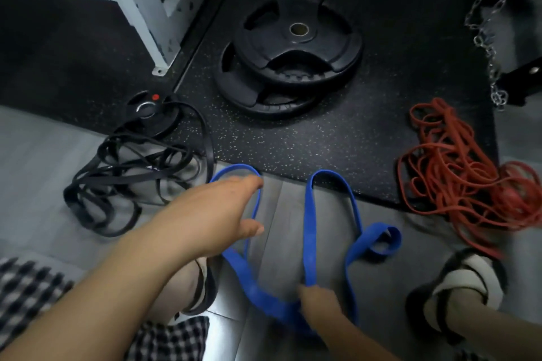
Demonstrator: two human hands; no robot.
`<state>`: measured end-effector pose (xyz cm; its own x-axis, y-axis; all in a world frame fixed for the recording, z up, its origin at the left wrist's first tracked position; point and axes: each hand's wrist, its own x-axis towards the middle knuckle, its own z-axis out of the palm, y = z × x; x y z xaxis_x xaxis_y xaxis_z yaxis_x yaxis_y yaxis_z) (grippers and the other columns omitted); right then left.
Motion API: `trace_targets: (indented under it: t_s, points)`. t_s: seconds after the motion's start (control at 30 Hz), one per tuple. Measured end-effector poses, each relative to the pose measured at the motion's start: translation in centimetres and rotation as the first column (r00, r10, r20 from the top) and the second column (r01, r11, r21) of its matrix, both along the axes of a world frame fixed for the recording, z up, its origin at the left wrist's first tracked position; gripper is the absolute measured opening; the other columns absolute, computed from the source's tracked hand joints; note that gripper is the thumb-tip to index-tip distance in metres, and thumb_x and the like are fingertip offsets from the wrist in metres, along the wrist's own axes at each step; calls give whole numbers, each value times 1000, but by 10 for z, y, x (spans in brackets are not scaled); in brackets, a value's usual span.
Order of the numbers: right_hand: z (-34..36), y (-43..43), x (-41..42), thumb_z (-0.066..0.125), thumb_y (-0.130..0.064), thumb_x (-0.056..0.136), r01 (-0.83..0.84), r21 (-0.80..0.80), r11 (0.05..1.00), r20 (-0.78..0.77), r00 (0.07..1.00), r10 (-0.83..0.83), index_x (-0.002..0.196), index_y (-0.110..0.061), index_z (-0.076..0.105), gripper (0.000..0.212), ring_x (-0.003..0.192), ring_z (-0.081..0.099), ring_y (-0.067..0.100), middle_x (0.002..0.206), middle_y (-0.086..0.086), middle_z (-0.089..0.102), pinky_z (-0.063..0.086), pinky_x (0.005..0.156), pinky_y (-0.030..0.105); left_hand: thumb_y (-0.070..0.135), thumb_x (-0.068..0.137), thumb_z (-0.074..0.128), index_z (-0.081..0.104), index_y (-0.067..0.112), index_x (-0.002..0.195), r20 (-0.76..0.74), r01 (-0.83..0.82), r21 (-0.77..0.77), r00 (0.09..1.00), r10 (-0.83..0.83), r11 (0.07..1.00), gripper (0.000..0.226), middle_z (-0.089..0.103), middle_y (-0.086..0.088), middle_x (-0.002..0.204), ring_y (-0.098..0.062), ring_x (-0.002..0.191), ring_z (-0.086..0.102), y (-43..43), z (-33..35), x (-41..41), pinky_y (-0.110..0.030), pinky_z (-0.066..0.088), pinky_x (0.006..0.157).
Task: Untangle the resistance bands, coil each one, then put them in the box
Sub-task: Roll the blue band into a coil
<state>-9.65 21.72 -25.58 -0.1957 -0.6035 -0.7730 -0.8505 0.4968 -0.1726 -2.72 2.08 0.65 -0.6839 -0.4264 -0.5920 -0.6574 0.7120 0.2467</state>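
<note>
The right hand (318,300) pinches the blue band (309,228) low between the feet, fingers curled round 1 strand. From there the band runs away from the person in 2 long loops, lengthwise toward the black mat (322,141). The left hand (217,214) is nearer the far loop: fingers straight and together, thumb apart, palm down, fingertips at that loop's top, holding nothing. I'd judge it is about to gather that loop for coiling. Black bands (126,173) lie tangled to the left, red bands (457,173) to the right. No box is visible.
</note>
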Motion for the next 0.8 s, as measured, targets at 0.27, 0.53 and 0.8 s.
trace_targets:
  t_s: [0.27, 0.53, 0.8]
  points:
    - [152, -107, -88, 62, -16, 84, 531, -477, 701, 445, 833, -328, 82, -21, 53, 11, 56, 49, 12, 60, -1, 51, 42, 58, 27, 40, 86, 59, 32, 20, 137, 17, -24, -97, 1000, 26, 995, 61, 43, -5, 137, -25, 124, 45, 1, 1, 1, -38, 40, 99]
    - [332, -87, -123, 67, -11, 82, 340, -682, 647, 421, 906, -32, 79, -27, 56, 20, 53, 55, 14, 53, -3, 57, 48, 58, 31, 23, 79, 71, 17, 18, 146, -664, -309, 138, 676, 320, 941, 87, 27, -3, 150, -19, 137, 29, 18, 21, -24, -32, 27, 111]
    - [366, -62, -132, 75, -17, 74, 474, -692, 545, 460, 871, -174, 92, -17, 59, 25, 45, 40, -1, 47, -12, 44, 33, 52, 19, -4, 74, 70, 60, 20, 98, -693, -49, 655, 359, 625, 754, 35, 64, 0, 84, -5, 78, 60, 31, 52, -42, -18, 49, 77]
